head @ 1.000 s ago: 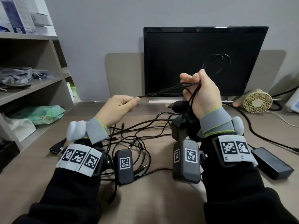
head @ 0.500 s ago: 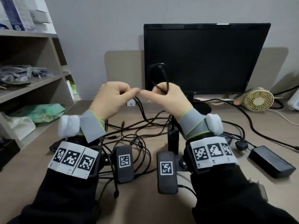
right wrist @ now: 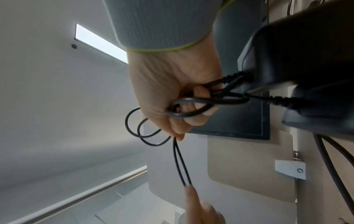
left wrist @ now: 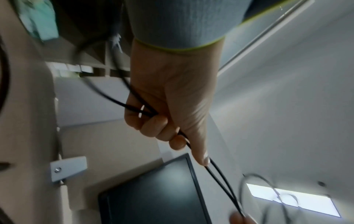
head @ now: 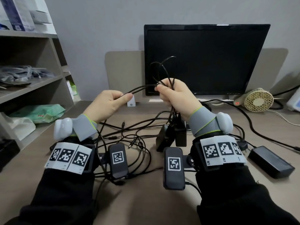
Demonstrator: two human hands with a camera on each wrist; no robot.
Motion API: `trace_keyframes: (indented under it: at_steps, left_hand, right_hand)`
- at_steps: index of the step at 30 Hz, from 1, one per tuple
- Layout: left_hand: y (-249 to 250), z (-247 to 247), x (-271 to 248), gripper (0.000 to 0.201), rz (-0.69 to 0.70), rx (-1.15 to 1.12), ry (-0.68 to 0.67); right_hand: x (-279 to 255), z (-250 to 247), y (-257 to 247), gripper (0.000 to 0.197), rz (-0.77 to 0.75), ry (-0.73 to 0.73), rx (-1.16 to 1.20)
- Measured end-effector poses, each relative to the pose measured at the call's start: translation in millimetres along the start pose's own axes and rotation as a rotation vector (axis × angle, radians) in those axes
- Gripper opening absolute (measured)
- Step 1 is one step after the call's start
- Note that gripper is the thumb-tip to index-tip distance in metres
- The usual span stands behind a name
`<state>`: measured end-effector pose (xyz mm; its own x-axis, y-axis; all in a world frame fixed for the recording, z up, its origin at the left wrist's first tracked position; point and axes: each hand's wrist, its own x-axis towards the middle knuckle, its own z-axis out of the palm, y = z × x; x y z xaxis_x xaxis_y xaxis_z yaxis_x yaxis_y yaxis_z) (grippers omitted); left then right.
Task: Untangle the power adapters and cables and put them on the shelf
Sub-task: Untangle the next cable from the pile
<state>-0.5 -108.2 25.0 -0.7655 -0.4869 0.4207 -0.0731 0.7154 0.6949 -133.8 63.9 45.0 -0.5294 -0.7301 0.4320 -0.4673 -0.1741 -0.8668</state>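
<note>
My right hand [head: 172, 93] is raised before the monitor and grips a bundle of thin black cable loops [head: 159, 70]. Two black power adapters [head: 172, 137] hang from that bundle just above the desk; the right wrist view shows them [right wrist: 298, 57] beside the curled fingers [right wrist: 191, 109]. My left hand [head: 112, 103] pinches a doubled strand of the same cable [head: 139, 89], stretched between both hands. In the left wrist view the fingers [left wrist: 159, 125] are curled round that strand [left wrist: 222, 178]. More tangled black cables [head: 123, 137] lie on the desk below. The shelf [head: 32, 85] stands at the left.
A dark monitor [head: 204, 59] stands at the back of the desk. A larger black adapter [head: 271, 161] lies at the right, with a small round fan [head: 258, 99] behind it. The shelf holds bagged items [head: 19, 73] and a green packet [head: 40, 112].
The hands were pinching together half a second ago. They have drawn apart, the right hand has risen with more loops gathered, and the cable is stretched between them.
</note>
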Motion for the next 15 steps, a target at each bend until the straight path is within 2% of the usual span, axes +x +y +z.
trace_keyframes:
  at_steps: [4,6,11,13,15]
  left_hand:
    - [-22,-1,-4,0.044,-0.15,-0.129,-0.063]
    - [-20,0,-2,0.041,-0.172,-0.198,-0.062]
    - [13,-5,2,0.037,-0.04,-0.274,0.055]
    - [28,-6,3,0.038,0.037,-0.343,0.113]
    - [42,-3,2,0.038,0.091,-0.401,0.125]
  right_hand:
    - [3,-5,4,0.024,0.011,0.068,-0.033]
    - [3,-7,4,0.023,0.018,0.096,-0.022]
    - [0,-12,1,0.021,0.047,0.194,0.15]
    - [-1,-7,-1,0.019,0.057,0.15,0.127]
    - [-3,5,-4,0.031,0.075,0.052,0.014]
